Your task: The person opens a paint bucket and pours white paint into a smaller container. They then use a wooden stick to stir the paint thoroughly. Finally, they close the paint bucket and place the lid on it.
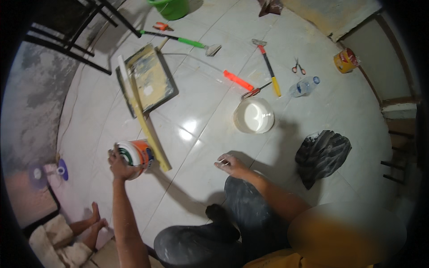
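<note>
By the left hand [120,166], fingers bent over its near-left rim, an orange-and-white round plastic bucket [144,151] is gripped, axis upright or leaning unclear; the right hand [233,165] is held half-curled, well apart rightward, contents not discernible.

Glossy pale tiles with thin dark joints cover the floor [201,120], and two bright patches of light [185,134] glare near its middle. A rough wall [27,116], mottled grey and white, bounds the floor's left edge. Black-barred furniture [89,64] stands at its far left corner. Along the right edge runs a pale panel [380,58] with brown edging.
</note>
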A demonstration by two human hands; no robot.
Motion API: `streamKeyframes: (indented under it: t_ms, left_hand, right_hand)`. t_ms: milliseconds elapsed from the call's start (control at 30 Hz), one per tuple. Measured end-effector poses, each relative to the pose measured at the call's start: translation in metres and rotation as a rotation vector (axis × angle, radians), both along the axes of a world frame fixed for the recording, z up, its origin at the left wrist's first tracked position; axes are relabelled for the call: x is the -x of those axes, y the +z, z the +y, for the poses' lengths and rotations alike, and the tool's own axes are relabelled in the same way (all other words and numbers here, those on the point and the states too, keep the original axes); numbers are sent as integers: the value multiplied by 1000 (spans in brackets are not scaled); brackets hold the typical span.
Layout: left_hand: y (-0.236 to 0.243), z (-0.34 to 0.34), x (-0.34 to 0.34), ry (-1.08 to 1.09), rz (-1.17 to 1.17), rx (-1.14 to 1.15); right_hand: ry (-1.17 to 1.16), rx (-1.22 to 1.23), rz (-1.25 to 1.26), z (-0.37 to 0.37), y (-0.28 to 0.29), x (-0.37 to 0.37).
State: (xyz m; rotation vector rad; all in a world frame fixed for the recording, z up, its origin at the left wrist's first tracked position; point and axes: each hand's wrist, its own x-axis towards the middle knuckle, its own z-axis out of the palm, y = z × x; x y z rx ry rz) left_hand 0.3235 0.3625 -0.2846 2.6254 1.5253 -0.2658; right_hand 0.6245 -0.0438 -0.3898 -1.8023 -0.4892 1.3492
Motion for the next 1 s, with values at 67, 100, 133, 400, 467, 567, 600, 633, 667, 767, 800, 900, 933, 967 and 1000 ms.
streamKeyframes:
  t_ms: [67, 100, 133, 400, 467, 567, 600, 633, 667, 767, 800, 900, 933, 967, 1000]
  left_hand:
    - [10, -47, 2, 38, 14, 20]
    - [16, -68, 0, 77, 34, 33]
    - [23, -93, -5, 108, 63, 34]
    - [46, -232, -13, 111, 131, 102]
    - [47, -255, -20, 51, 78, 109]
    - [45, -284, -29, 16, 22, 109]
    - [45, -290, -34, 19, 0, 140]
    - [47, -294, -38, 21, -24, 172]
    - [51, -297, -48, 8, -24, 205]
    - [61, -301, -66, -15, -16, 267]
    - [61, -301, -69, -34, -13, 274]
    - [58, -298, -86, -104, -54, 307]
    - [56, -297, -94, -127, -80, 315]
    - [56, -295, -100, -150, -97, 323]
    - [55, -294, -107, -166, -104, 329]
  right_hand:
    - [3, 20, 71, -15, 8, 4]
    - [20, 40, 104, -21, 22, 1]
    - [8, 3, 98, -33, 27, 6]
    - [40, -87, -19, -56, 82, 28]
    - [136, -127, -92, -50, 90, 37]
    - [227, -156, -63, -36, 100, 62]
    - [243, -163, -44, -28, 104, 67]
    - [228, -155, -55, -25, 96, 76]
    - [206, -146, -82, -25, 82, 82]
    - [123, -165, -145, -11, 72, 94]
    - [85, -146, -154, -5, 80, 96]
    - [0, -106, -335, -1, 72, 88]
    - [-31, -95, -327, -3, 67, 81]
    - [-64, -85, -310, -4, 65, 77]
    - [-112, -87, -303, -5, 63, 71]
